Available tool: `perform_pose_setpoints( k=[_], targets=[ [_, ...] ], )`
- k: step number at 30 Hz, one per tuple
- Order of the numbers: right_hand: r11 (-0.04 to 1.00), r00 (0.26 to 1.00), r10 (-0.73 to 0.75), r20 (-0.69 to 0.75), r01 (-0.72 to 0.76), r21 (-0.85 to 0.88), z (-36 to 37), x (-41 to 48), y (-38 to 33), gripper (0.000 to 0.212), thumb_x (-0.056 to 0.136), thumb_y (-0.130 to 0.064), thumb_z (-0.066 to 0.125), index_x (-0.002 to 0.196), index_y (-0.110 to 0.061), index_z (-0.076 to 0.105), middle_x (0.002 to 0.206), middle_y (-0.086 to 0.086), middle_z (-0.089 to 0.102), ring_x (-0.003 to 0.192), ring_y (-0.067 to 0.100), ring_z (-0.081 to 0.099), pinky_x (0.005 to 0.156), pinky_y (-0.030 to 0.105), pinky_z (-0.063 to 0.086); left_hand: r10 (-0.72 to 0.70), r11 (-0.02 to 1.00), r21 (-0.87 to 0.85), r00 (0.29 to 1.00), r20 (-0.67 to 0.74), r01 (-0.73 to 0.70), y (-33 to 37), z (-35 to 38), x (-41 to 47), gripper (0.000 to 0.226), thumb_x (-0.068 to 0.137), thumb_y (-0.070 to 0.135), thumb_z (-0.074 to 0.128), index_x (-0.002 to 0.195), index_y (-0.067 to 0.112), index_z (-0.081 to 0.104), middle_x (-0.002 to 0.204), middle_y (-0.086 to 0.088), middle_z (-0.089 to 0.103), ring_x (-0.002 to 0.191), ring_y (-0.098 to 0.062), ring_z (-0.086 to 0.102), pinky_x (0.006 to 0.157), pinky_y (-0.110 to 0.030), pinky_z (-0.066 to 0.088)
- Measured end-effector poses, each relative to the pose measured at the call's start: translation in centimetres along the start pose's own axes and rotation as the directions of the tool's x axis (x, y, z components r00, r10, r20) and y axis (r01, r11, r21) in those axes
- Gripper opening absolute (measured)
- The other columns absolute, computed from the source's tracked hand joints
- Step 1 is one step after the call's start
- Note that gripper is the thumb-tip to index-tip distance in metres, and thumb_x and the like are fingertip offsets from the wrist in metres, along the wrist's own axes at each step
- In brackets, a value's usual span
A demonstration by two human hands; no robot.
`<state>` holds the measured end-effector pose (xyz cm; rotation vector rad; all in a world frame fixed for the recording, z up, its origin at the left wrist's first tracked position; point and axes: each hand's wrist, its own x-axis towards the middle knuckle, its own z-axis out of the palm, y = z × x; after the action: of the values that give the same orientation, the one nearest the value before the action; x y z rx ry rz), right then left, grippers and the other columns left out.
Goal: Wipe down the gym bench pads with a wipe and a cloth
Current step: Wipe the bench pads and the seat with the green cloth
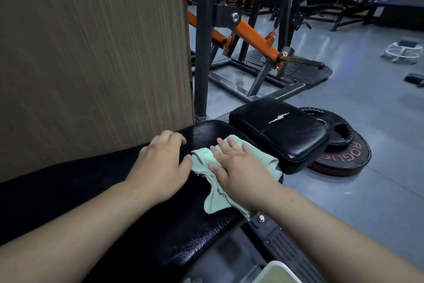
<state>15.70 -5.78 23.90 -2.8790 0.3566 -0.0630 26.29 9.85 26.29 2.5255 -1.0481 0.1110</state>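
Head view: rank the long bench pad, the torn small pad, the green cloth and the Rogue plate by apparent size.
1. long bench pad, nearest the camera.
2. torn small pad.
3. Rogue plate, partly hidden behind that pad, so its rank is unsure.
4. green cloth, bunched.

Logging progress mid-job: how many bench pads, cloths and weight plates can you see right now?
Bench pads: 2, the long pad and the short torn pad
Cloths: 1, the green cloth on the long pad
Weight plates: 2, a smaller plate stacked on a larger plate on the floor
Total: 5
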Motion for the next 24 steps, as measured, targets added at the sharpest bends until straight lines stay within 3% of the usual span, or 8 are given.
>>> perform_pose_setpoints(
  k=[4, 9, 11, 14, 16, 19, 21, 24],
  targets=[
    [0.999, 1.000, 0.005, -0.021, -0.004, 0.035, -1.0, -0.3, 3.0, 0.053, 0.106, -0.036, 0.029, 0.154, -0.014, 0.027, 0.164, 0.005, 0.015, 0.152, 0.019, 0.003, 0.121, 0.034, -0.001, 0.039, 0.999, 0.016, 0.999, 0.021, -0.039, 1.8, 1.1, 0.9, 0.037, 0.098, 0.036, 0.047, 0.130, 0.019, 0.049, 0.132, 0.003, 0.048, 0.121, -0.019, 0.046, 0.101, -0.037, 0.039],
    [0.990, 0.993, 0.085, -0.082, -0.094, -0.107, -2.8, -0.1, 8.0, 0.056, 0.106, -0.032, 0.032, 0.155, -0.008, 0.020, 0.165, 0.011, 0.004, 0.152, 0.023, -0.003, 0.122, 0.033, 0.000, 0.070, 0.992, 0.091, 0.988, 0.141, -0.083, 4.3, 2.2, 1.7, 0.051, 0.098, 0.050, 0.041, 0.139, 0.021, 0.043, 0.141, 0.004, 0.044, 0.130, -0.019, 0.040, 0.111, -0.044, 0.033],
    [0.960, 0.987, 0.131, -0.089, -0.149, -0.237, -3.5, -0.1, 9.9, 0.059, 0.106, -0.038, 0.029, 0.156, -0.011, 0.015, 0.165, 0.012, -0.005, 0.152, 0.025, -0.007, 0.123, 0.039, 0.003, 0.055, 0.988, 0.132, 0.975, 0.216, -0.085, 5.5, 2.4, 2.1, 0.065, 0.095, 0.063, 0.038, 0.144, 0.021, 0.038, 0.150, 0.002, 0.039, 0.140, -0.021, 0.032, 0.116, -0.053, 0.025],
    [0.928, 0.974, 0.215, -0.079, -0.228, -0.293, -4.0, -0.5, 10.7, 0.064, 0.103, -0.049, 0.026, 0.158, -0.021, 0.008, 0.164, 0.012, -0.007, 0.152, 0.029, -0.004, 0.121, 0.047, 0.008, -0.034, 0.981, 0.190, 0.927, 0.374, -0.041, 7.1, 2.5, 3.2, 0.108, 0.076, 0.089, 0.036, 0.155, 0.017, 0.020, 0.164, -0.005, 0.018, 0.151, -0.028, 0.012, 0.118, -0.063, 0.011],
    [0.936, 0.960, 0.239, -0.147, -0.268, -0.227, -3.7, -0.5, 10.2, 0.070, 0.102, -0.049, 0.035, 0.157, -0.015, 0.008, 0.165, 0.013, 0.001, 0.152, 0.027, 0.005, 0.120, 0.039, 0.012, -0.091, 0.974, 0.226, 0.879, 0.467, -0.019, 7.8, 2.6, 3.9, 0.133, 0.060, 0.099, 0.041, 0.159, 0.017, 0.006, 0.167, -0.007, 0.003, 0.153, -0.032, 0.002, 0.117, -0.067, 0.004],
    [0.961, 0.931, 0.239, -0.277, -0.267, -0.067, -3.0, -0.6, 9.7, 0.049, 0.099, -0.039, 0.049, 0.134, -0.004, 0.046, 0.150, 0.013, 0.039, 0.139, 0.028, 0.035, 0.114, 0.036, 0.030, -0.137, 0.965, 0.263, 0.837, 0.530, -0.008, 8.1, 3.1, 4.8, 0.145, 0.050, 0.101, 0.048, 0.159, 0.018, 0.001, 0.167, -0.007, -0.005, 0.153, -0.034, -0.002, 0.116, -0.069, 0.005],
    [0.965, 0.946, 0.219, -0.240, -0.247, -0.093, -2.3, -0.8, 10.0, 0.048, 0.103, -0.038, 0.040, 0.138, -0.006, 0.045, 0.152, 0.010, 0.038, 0.143, 0.028, 0.028, 0.119, 0.040, 0.022, -0.149, 0.954, 0.300, 0.828, 0.541, -0.025, 8.2, 3.4, 5.3, 0.146, 0.050, 0.101, 0.048, 0.159, 0.017, 0.000, 0.167, -0.008, -0.006, 0.153, -0.034, -0.001, 0.116, -0.068, 0.007],
    [0.962, 0.969, 0.208, -0.135, -0.227, -0.150, -2.1, 0.0, 11.0, 0.062, 0.104, -0.043, 0.026, 0.156, -0.012, 0.015, 0.165, 0.004, 0.010, 0.152, 0.021, 0.001, 0.122, 0.037, 0.003, -0.149, 0.940, 0.335, 0.818, 0.556, -0.057, 8.3, 3.4, 5.4, 0.144, 0.053, 0.101, 0.045, 0.159, 0.016, -0.003, 0.166, -0.011, -0.008, 0.152, -0.037, -0.002, 0.117, -0.067, 0.008]
  ],
)
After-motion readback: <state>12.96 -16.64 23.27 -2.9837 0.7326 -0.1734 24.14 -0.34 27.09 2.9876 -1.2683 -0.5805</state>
